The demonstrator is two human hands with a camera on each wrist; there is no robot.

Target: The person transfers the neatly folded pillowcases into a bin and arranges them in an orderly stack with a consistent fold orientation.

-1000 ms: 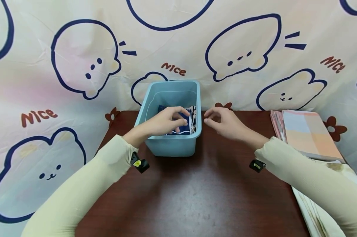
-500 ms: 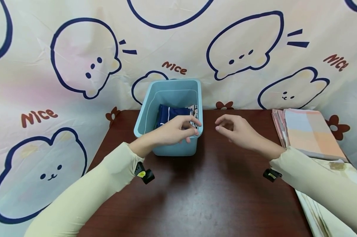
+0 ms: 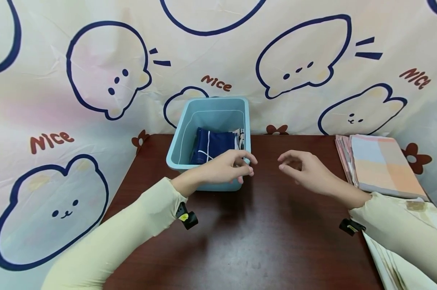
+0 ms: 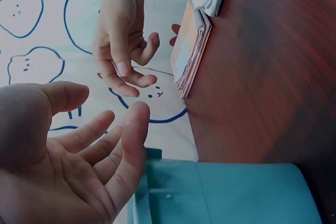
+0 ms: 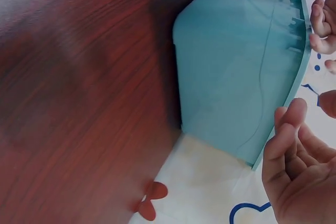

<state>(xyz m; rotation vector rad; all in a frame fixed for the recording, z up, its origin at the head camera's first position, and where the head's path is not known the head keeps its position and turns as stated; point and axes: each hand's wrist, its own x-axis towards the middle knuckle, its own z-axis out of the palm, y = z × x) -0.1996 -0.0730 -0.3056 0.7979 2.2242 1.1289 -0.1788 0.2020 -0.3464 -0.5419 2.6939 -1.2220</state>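
A light blue plastic bin [image 3: 182,139] stands at the back of the table, with a folded navy cloth [image 3: 218,141] with white lines inside it. Beside the navy cloth, a black-and-white patterned cloth [image 3: 242,137] shows at the bin's right wall. My left hand [image 3: 225,167] hovers over the bin's front right corner, fingers loosely bent, holding nothing. To the right of the bin my right hand [image 3: 309,171] hangs above the table, fingers relaxed and nothing between them. In the left wrist view, the left palm [image 4: 79,171] faces my other hand across a gap.
On the table's right side lies a folded checked cloth [image 3: 383,163] in pink, orange and pale blue. A folded cream cloth [image 3: 392,253] lies in front of it, partly under my right sleeve. A printed curtain [image 3: 218,48] hangs behind the dark red wooden table [image 3: 247,241].
Both hands have moved right and toward me, the left from over the inside of the bin to its front corner. More of the navy cloth shows. The bin has stayed in place.
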